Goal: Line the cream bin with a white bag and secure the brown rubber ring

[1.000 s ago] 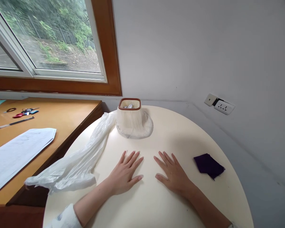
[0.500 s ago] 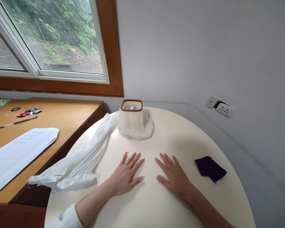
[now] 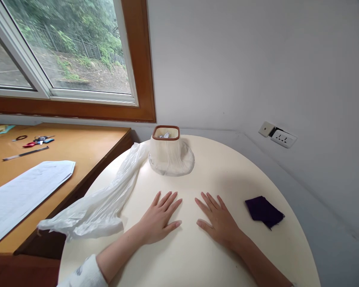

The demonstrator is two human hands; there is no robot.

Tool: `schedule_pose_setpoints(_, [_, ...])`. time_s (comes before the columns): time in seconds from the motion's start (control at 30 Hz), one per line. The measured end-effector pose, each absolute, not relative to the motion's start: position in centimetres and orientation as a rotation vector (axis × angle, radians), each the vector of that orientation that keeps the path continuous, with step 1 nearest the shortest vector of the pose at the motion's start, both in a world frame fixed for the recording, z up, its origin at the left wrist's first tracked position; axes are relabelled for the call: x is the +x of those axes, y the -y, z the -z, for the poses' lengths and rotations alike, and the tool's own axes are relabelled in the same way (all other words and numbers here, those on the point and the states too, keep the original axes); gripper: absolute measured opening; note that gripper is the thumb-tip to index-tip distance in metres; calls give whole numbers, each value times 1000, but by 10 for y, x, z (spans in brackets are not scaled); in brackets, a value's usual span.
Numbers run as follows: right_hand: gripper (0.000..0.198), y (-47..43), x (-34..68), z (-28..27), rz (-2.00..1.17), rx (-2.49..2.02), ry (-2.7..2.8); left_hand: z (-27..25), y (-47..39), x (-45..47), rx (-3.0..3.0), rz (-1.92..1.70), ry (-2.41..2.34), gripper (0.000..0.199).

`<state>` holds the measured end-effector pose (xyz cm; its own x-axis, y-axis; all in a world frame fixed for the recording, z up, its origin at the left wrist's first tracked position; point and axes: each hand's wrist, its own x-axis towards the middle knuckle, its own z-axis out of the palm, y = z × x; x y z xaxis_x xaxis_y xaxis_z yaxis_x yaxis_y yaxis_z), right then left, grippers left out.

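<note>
My left hand (image 3: 160, 219) lies flat on the pale round table (image 3: 188, 263), palm down with its fingers spread, holding nothing. Opposite it, my right hand (image 3: 218, 221) rests the same way, also holding nothing. To the left of my left hand a crumpled white plastic bag (image 3: 98, 211) stretches across the table and past its left edge. A dark purple cloth (image 3: 265, 211) lies right of my right hand, apart from it. Beyond both hands stands a small bin (image 3: 166, 145) with a brown rim and a thin bag draped round it; some crumpled silvery scraps show inside.
A brown wooden desk (image 3: 86, 139) adjoins on the left, bearing paper sheets (image 3: 32, 193), a pen (image 3: 25, 154) and a bunch of keys (image 3: 40, 140). Behind are a window (image 3: 74, 48) and a white wall (image 3: 227, 59) with a socket (image 3: 283, 138).
Both hands stay flat in place. The view has shifted very slightly; no object has visibly moved.
</note>
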<state>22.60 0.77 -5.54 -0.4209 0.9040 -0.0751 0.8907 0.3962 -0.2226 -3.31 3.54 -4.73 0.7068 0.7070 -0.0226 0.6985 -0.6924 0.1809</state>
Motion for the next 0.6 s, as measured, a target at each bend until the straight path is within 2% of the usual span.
schedule_pose_setpoints(0.6, [61,-8,226,56,-366,-1657,2566,50,-36,-35,2763,-132,-1121,62])
